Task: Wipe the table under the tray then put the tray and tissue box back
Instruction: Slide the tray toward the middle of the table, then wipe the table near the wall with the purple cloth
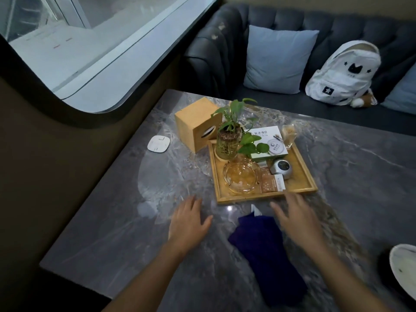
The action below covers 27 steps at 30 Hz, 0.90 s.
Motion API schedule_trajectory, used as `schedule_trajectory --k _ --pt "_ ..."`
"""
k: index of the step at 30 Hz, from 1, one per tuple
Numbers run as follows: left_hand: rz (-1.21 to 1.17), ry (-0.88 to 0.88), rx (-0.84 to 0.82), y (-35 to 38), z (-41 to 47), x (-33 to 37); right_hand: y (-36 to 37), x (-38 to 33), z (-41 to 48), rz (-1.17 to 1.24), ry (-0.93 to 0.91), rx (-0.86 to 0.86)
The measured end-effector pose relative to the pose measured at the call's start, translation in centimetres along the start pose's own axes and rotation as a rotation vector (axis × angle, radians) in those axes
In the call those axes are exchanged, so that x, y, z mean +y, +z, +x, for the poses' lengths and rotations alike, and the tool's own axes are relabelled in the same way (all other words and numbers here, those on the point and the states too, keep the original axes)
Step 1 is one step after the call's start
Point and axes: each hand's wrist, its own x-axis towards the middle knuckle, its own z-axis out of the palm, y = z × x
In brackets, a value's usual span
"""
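Note:
A wooden tray (pixel 301 183) sits mid-table on the grey marble table (pixel 112 233), holding a potted plant, a glass ashtray, a white box and small items. A wooden tissue box (pixel 193 124) stands at the tray's far left corner, touching it. A dark purple cloth (pixel 263 246) lies on the table in front of the tray. My left hand (pixel 188 221) hovers open, left of the cloth. My right hand (pixel 297 217) is open and blurred, just before the tray's near edge, beside the cloth. Neither hand holds anything.
A white square coaster (pixel 158 143) lies left of the tissue box. A dark sofa with a blue cushion (pixel 276 59) and a white backpack (pixel 342 73) stands behind the table. A window wall runs along the left. A white object (pixel 405 266) sits at the right edge.

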Motion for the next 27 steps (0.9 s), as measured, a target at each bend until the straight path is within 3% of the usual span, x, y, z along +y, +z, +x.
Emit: schedule_trajectory --k 4,7,11,17,20,27 --pt "0.032 -0.019 -0.061 2.6 -2.7 -1.2 2.6 0.4 -4.0 -0.019 0.0 -0.183" --pt "0.094 0.015 -0.013 3.8 -3.9 -1.6 4.8 0.4 -6.4 -0.107 -0.108 -0.276" --pt "0.131 0.037 0.029 4.1 -4.2 -1.6 6.2 0.5 -8.1 -0.214 -0.247 -0.18" --pt "0.129 0.047 0.002 3.6 -4.2 -1.4 6.2 -0.9 -8.0 -0.122 -0.213 -0.078" --pt "0.048 0.051 -0.019 2.3 -3.8 -1.7 5.9 -1.5 -7.9 0.06 -0.162 -0.111" --pt "-0.071 -0.039 0.221 -1.0 -6.9 -6.0 5.7 -7.2 -6.3 0.355 -0.366 -0.188"
